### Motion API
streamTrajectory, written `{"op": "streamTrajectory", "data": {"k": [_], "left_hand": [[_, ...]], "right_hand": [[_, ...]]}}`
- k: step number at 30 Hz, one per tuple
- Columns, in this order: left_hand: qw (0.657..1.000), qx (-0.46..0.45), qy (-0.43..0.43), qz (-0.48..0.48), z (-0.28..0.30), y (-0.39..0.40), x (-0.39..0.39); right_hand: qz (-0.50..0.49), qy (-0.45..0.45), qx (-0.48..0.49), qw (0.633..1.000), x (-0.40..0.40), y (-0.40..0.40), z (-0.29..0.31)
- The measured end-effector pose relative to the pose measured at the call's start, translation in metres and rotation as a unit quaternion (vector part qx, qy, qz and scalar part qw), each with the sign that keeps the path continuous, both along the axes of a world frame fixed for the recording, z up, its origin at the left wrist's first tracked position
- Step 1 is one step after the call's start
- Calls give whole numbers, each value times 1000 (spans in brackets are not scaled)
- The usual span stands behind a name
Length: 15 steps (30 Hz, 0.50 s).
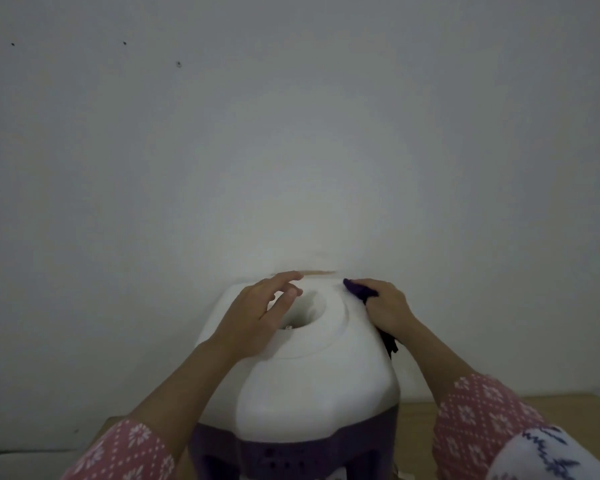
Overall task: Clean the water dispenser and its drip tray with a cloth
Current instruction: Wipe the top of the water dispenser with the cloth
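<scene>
A white water dispenser (302, 379) with a dark purple front stands right below me against the wall. Its top has a round bottle well (307, 311) with no bottle in it. My left hand (257, 313) rests on the top at the left rim of the well, fingers loosely stretched. My right hand (385, 308) grips a dark purple cloth (359, 289) and presses it on the top's back right edge. One end of the cloth hangs down the right side. The drip tray is out of sight.
A plain white wall (291, 133) rises directly behind the dispenser, with a thin brown mark just above its top. A wooden surface (561, 407) shows at the lower right. Pink patterned sleeves cover both forearms.
</scene>
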<state>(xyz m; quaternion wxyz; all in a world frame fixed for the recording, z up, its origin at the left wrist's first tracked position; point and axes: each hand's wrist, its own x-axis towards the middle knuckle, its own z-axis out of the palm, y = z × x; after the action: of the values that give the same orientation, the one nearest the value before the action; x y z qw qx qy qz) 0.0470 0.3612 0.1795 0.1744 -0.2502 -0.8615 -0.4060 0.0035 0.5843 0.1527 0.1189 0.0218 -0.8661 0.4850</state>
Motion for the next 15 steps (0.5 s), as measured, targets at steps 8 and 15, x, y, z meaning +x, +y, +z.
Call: {"op": "streamTrajectory", "data": {"k": [8,15], "left_hand": [[1000,-2,9,-5,-5,-3,18],[1000,0,4,-21,-18,5,36]], "right_hand": [[24,84,24,996,30,-4,5],[-18,31,-38,999,63,4,-21]]}}
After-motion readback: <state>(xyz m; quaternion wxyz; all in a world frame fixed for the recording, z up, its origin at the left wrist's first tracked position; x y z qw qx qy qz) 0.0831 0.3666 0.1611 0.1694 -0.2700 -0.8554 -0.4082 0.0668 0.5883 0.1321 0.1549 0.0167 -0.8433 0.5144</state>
